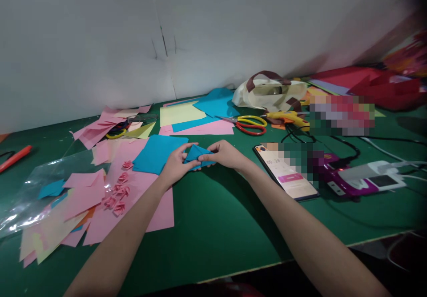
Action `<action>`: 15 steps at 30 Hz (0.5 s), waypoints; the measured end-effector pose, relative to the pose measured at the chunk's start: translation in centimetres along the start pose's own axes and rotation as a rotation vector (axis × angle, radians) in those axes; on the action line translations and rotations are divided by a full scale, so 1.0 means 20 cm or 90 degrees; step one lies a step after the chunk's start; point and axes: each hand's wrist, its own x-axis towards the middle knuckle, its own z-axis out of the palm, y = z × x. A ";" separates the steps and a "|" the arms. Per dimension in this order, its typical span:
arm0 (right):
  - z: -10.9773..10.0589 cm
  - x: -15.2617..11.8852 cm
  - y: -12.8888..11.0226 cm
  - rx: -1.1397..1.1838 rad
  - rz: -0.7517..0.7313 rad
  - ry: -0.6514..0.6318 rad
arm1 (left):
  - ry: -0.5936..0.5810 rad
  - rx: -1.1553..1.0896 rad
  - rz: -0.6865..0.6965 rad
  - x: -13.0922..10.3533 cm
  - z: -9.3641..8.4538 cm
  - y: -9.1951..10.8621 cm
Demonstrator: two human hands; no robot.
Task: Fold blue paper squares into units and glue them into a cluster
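A small folded piece of blue paper [194, 152] is held between both hands above the green table [213, 243]. My left hand [178, 162] grips its left side, with fingers behind and beneath it. On the right side, my right hand [227, 154] pinches the paper between thumb and fingers. Some of the folds are hidden by the fingers. Just behind my left hand lies a stack of blue paper sheets [155, 152]. Several folded pink paper roses [122, 190] rest on a pink sheet [162, 212] left of my left forearm.
Red-and-yellow scissors [251, 125] and a yellow glue gun [290, 119] lie at the back. A phone [287, 177] and a purple power strip [350, 183] with cables are on the right. A cream bag [243, 97] stands near the wall. Paper scraps [85, 190] and a plastic sheet [23, 194] cover the left.
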 end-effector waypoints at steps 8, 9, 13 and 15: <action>0.01 0.00 0.01 -0.040 -0.003 0.052 | 0.023 0.033 0.005 0.00 0.01 0.00; 0.01 0.00 0.01 -0.043 -0.003 0.063 | 0.025 0.039 0.006 0.00 0.01 -0.01; 0.02 -0.01 0.00 -0.050 -0.014 0.093 | 0.020 0.055 0.010 0.00 0.00 -0.03; 0.02 -0.01 -0.01 -0.051 -0.022 0.089 | 0.014 0.063 0.014 0.00 0.00 -0.03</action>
